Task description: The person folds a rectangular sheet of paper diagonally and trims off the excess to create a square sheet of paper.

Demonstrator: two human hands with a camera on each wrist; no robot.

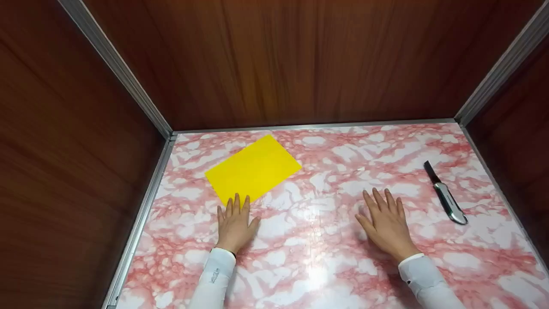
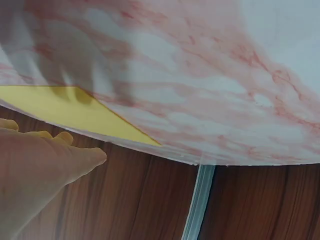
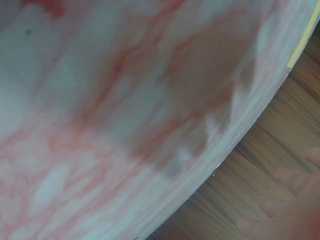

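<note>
A yellow sheet of paper [image 1: 255, 167] lies flat and slanted on the left part of the tabletop. My left hand [image 1: 236, 227] has its fingers spread, palm down, with the fingertips over the sheet's near corner; in the left wrist view this hand [image 2: 45, 165] appears raised above its own shadow. The right hand [image 1: 388, 227] is also spread palm down over the table and holds nothing. Farther right lies a utility knife [image 1: 448, 201], its dark blade pointing away and its grey and black handle toward me. The right wrist view shows only some fingers of the right hand [image 3: 290, 205] at its edge.
The tabletop [image 1: 317, 231] has a red and white marbled surface. Dark brown wood panels [image 1: 300, 64] stand at the back, left and right, joined by metal corner rails [image 1: 128, 68].
</note>
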